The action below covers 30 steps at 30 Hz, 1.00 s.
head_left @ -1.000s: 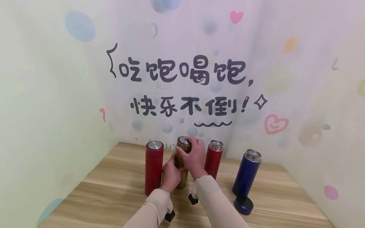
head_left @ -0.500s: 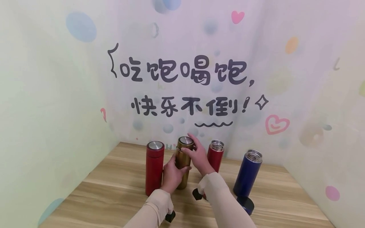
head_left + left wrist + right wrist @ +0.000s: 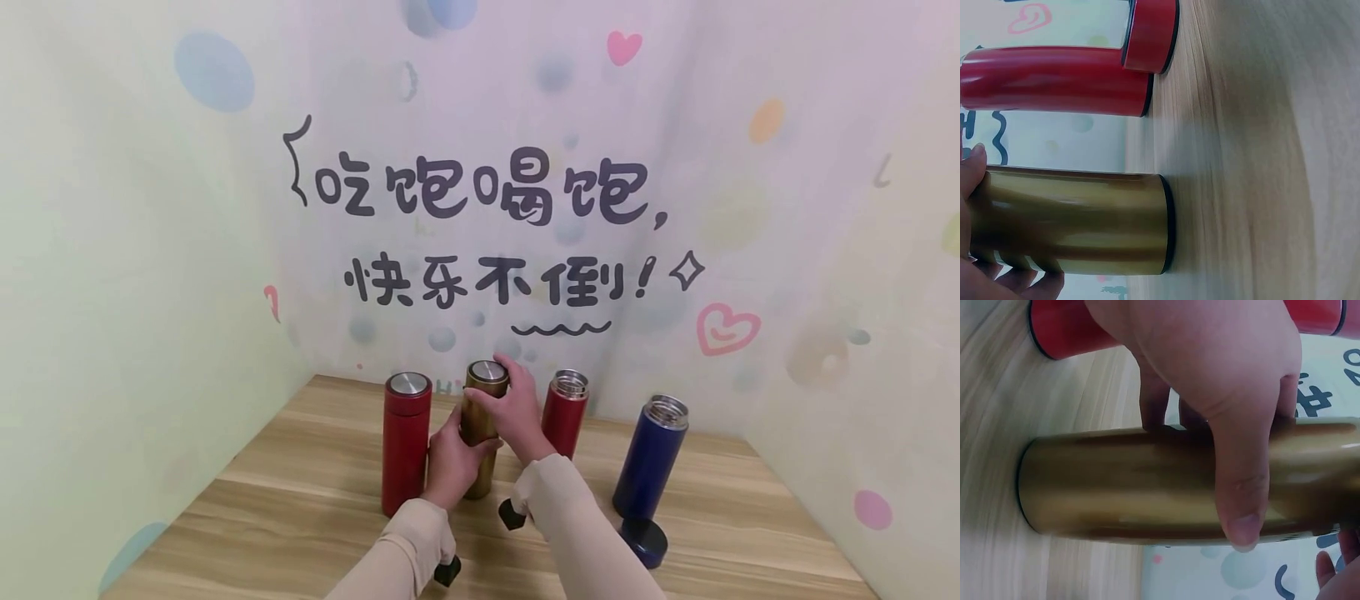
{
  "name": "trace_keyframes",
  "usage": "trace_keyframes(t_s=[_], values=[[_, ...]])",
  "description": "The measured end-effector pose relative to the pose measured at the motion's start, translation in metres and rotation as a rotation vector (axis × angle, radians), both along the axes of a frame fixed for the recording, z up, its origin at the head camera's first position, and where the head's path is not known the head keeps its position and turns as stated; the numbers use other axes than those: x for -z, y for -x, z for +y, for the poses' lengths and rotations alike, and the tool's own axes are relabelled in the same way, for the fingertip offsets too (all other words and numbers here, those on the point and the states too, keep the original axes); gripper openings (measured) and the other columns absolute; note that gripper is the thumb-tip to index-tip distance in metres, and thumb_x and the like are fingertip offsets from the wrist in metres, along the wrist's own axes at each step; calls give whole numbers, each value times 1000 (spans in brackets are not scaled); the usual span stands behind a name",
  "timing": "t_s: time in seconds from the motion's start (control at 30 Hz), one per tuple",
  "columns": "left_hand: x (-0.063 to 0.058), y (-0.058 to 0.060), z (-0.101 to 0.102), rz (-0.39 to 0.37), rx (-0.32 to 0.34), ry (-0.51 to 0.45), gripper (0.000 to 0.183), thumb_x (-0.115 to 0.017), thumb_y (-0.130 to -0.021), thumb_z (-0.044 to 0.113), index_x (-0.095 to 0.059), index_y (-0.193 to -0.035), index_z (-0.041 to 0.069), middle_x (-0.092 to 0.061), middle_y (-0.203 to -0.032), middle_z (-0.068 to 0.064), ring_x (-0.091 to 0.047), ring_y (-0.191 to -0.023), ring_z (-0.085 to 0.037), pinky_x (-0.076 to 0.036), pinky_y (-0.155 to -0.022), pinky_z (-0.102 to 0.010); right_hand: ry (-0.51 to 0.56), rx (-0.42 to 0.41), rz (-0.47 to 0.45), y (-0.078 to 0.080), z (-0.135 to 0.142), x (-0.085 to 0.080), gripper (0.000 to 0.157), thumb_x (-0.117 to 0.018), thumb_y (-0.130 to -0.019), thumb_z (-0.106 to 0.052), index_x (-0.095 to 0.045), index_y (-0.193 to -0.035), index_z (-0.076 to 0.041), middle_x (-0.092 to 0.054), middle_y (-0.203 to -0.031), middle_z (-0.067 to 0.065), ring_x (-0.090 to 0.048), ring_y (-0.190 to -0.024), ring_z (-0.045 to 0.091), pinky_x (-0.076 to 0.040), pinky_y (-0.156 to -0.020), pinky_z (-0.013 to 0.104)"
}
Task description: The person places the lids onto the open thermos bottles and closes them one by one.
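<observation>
Gold flask (image 3: 478,421): at lower centre of the head view, upright, its black-edged base on the table (image 3: 300,475); enclosed by the fingers of both hands.
Left hand (image 3: 452,465): grasping the gold flask about its middle; in the right wrist view the thumb lies across the body and the other fingers pass behind it.
Right hand (image 3: 517,417): grasping the upper end of the gold flask, thumb on the near side, fingers on the side toward the right of the frame; the silver disc on top shows between them.
Capped red flask (image 3: 406,450): upright, just left of the left hand.
Uncapped red flask (image 3: 564,421): behind the right hand, partly hidden by it.
Red cap (image 3: 1152,34): upper centre of the left wrist view, before the uncapped red flask.
Blue flask (image 3: 649,458): lower right, uncapped.
Blue cap (image 3: 645,542): on the table, nearer the frame's bottom edge.
</observation>
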State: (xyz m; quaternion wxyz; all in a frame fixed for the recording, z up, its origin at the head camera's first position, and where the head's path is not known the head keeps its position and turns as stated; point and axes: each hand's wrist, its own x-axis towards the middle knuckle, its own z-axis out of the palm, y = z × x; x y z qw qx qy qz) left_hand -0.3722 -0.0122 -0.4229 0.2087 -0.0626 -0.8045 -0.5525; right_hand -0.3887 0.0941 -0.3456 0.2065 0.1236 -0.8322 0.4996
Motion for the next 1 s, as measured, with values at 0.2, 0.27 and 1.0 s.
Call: trace_keyframes(t_s=[0.2,0.27,1.0], values=[[-1,-1,0,7,2,-17,71,-83,-78,26,-48,-138,11,-60,-128,-15,-60,-112,-34,-45,-96,-56,92,-130,-71,0,3,-1,67,-74,-86,-32,-39,-141,-15,-49,-135,12,-47,-123,30,-40,-102,54],[0,0,1,21,-2,-13,71,-84,-77,27,-49,-136,10,-62,-125,-15,-62,-109,-33,-46,-95,-55,145,-193,-94,0,5,0,64,-70,-90,-29,-37,-142,-14,-47,-137,14,-45,-126,32,-36,-105,55],[1,-1,-1,19,-12,-9,74,-84,-77,28,-48,-138,9,-61,-127,-16,-61,-111,-33,-46,-95,-54,66,-29,-8,1,0,4,71,-79,-81,-39,-47,-141,-16,-55,-132,7,-52,-118,26,-44,-99,52]])
